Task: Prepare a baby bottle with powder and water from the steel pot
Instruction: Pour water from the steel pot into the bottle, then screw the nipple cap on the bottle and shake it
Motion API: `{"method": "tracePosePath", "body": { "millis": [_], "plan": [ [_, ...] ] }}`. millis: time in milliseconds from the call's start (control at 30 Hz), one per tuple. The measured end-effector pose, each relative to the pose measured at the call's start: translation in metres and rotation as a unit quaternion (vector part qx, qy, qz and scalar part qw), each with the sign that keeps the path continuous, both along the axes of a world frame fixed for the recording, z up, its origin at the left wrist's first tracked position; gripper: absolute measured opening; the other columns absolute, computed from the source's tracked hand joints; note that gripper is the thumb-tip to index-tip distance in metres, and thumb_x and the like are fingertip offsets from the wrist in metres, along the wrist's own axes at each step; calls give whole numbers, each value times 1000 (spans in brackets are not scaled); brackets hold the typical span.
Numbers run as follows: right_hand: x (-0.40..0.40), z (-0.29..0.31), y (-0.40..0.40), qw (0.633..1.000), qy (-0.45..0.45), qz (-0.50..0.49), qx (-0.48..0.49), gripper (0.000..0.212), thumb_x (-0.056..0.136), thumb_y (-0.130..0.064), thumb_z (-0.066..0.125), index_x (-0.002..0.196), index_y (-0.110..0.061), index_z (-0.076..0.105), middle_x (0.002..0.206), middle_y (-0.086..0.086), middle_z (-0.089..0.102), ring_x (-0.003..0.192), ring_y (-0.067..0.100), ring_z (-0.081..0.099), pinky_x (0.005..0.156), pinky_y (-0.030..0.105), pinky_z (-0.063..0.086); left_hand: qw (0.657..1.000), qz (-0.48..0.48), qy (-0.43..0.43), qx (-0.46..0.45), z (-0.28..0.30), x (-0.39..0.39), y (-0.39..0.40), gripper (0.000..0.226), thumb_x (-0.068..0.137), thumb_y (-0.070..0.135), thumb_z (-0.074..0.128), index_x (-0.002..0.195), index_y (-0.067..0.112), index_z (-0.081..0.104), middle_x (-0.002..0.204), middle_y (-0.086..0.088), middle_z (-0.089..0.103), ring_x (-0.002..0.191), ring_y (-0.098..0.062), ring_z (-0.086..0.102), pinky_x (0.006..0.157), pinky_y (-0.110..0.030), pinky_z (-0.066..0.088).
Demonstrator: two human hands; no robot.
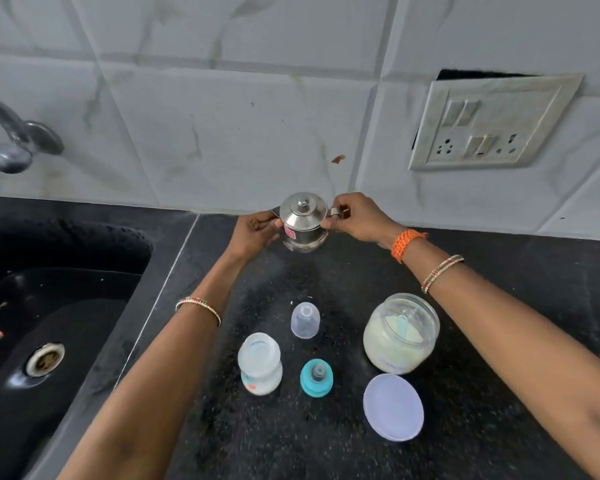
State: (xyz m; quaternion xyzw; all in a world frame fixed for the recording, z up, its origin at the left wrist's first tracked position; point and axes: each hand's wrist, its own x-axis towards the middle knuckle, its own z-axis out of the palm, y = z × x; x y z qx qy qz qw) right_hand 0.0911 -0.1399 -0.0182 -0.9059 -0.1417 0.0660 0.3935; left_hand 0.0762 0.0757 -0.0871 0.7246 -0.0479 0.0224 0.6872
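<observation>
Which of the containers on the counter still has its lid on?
The steel pot at the back, held between both hands: its knobbed lid sits on top. The baby bottle and powder jar stand open, the jar's lid lying beside it.

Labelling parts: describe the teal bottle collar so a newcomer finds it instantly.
On the black counter right of the sink, look in the near cluster. It stands between the baby bottle and the round lid. The teal collar is the only coloured piece.
</observation>
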Motion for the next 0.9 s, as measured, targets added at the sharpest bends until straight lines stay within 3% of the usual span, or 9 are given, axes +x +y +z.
{"method": "tracePosePath", "body": {
  "millis": [233,333,400,433,533,633,733,833,900],
  "plan": [
    [43,-28,16,995,102,-15,-4,23,81,-19,74,77,-9,54,81,12,58,100,37,65,92,52,53,997,32,75,13,-22,26,10,20,92,2,54,87,17,66,66,13,68,75,-7,59,70,-19,52],
    [45,-31,20,985,162,-40,46,18,84,-12,71,86,-5,54,94,14,58,112,35,61,94,43,53,995,47,77,40,-23,28,10,19,93,6,55,88,20,67,68,16,69,74,-4,60,81,-28,52],
    [41,-28,20,984,174,-43,20,29,86,-17,68,107,-3,53,117,16,56,117,30,57,91,38,54,995,38,77,60,-17,22,7,18,94,7,54,108,9,65,91,3,71,89,-13,61,88,-32,48],
    [35,-23,19,987,153,-40,-28,40,87,-22,68,118,-4,49,126,15,53,118,28,54,91,36,52,994,41,72,77,-13,17,6,29,94,8,54,122,4,57,109,-5,67,101,-18,60,93,-32,46],
    [9,-4,20,994,30,-43,-91,54,89,-22,64,135,-8,40,139,13,45,126,27,47,94,29,39,987,66,54,135,2,-8,7,53,94,15,55,141,2,35,138,-9,48,125,-20,48,100,-27,40],
    [-32,19,24,998,-50,-24,-15,39,90,-17,62,127,-11,49,131,9,53,117,22,53,89,23,42,990,83,18,112,13,-48,13,43,96,16,50,137,5,40,137,-10,50,121,-19,51,100,-39,45],
    [-86,31,24,995,-62,-1,76,22,89,-13,62,111,-13,60,113,3,63,100,14,59,79,14,45,992,108,-14,60,20,-100,15,38,100,31,38,131,10,45,123,-7,60,106,-17,58,85,-34,50],
    [-147,13,19,985,-61,0,160,13,86,-6,65,96,-13,67,96,1,70,89,14,64,82,19,51,989,128,-2,-67,19,-152,9,61,89,59,24,133,18,37,118,-4,62,109,-17,59,90,-35,48],
    [-182,-10,15,985,-46,0,168,17,84,-4,66,95,-17,68,95,2,71,90,16,67,86,27,53,985,142,-7,-95,9,-183,3,79,80,72,25,138,18,30,121,-3,60,113,-14,57,94,-32,45]
  ]
}}
